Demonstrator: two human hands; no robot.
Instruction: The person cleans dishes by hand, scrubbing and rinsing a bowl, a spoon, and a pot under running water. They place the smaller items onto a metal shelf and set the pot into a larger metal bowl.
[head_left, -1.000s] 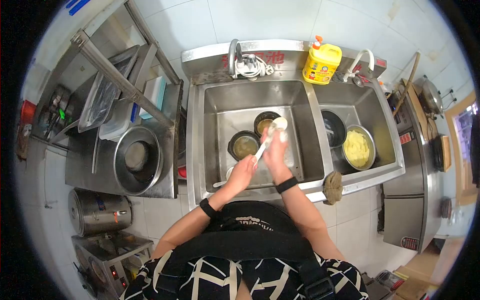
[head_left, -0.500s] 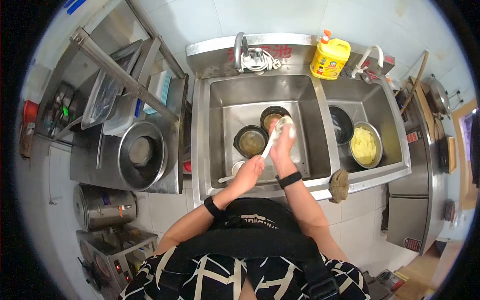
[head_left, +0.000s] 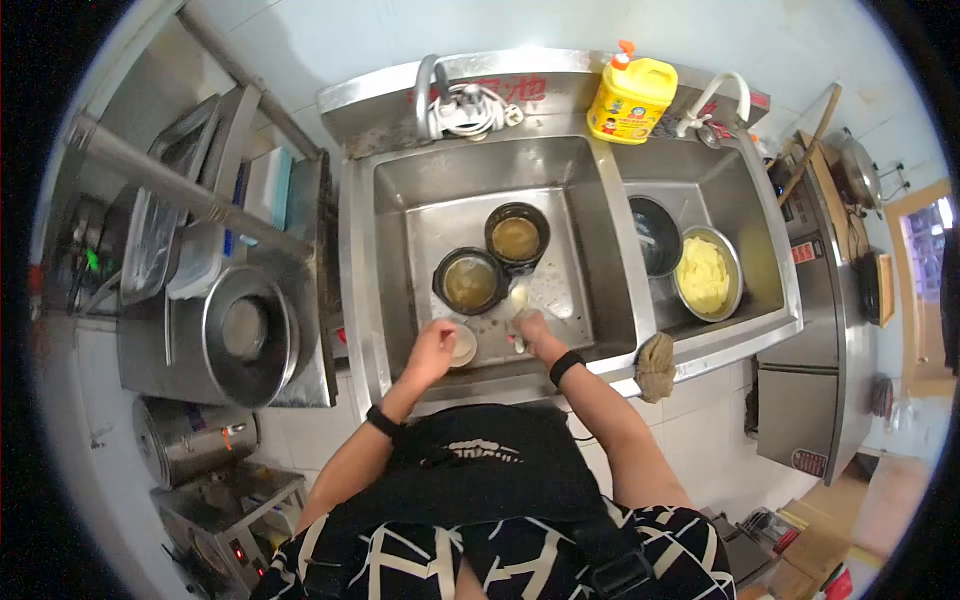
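My left hand (head_left: 432, 350) is at the left rim of a small pale bowl (head_left: 463, 346) in the near left part of the large sink. Its fingers are curled together, and what they hold, if anything, is too small to tell. My right hand (head_left: 537, 330) is closed, low in the same sink, with pale bits showing on both sides of it; the held thing is blurred. Beyond my hands, two black pots sit side by side on the sink floor, the left pot (head_left: 470, 281) and the right pot (head_left: 517, 238), both with brownish liquid inside.
The right basin holds a dark pot (head_left: 652, 237) and a metal bowl of yellow slices (head_left: 705, 276). A yellow jug (head_left: 632, 98) and faucet (head_left: 431, 97) stand behind. A brown cloth (head_left: 655, 368) hangs on the front edge. Left: a large metal bowl (head_left: 250, 335) on a shelf.
My hands have moved apart and down toward the near side of the sink. The long white utensil between them is no longer clearly visible. The view has shifted.
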